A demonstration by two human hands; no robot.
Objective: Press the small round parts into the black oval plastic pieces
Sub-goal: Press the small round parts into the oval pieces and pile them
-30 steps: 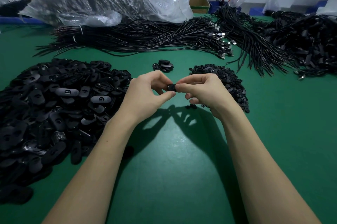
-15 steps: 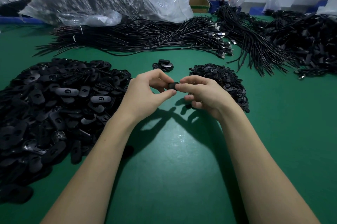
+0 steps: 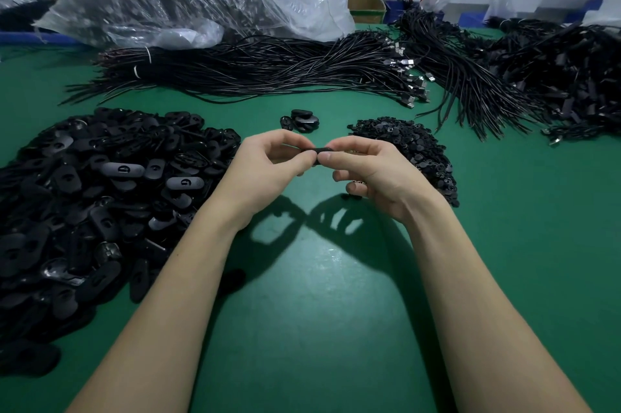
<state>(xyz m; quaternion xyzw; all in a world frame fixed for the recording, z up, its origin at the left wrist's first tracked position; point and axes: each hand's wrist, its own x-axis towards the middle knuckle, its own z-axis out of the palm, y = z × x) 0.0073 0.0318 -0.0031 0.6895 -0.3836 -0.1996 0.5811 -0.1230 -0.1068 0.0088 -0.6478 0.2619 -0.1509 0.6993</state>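
A black oval piece is being pinched between the left hand and the right hand, both grips closed on it above the tabletop. Whether a round part is seated cannot be told. With uneven thumb pressure, the part is likely being tilted or dropped beneath the grips.

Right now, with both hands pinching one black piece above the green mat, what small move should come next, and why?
Probably a firm thumb squeeze to seat the round part. The left hand and right hand both pinch the oval piece in the air; whether the part is fully seated is hidden, and the small finished pile lies just beyond.
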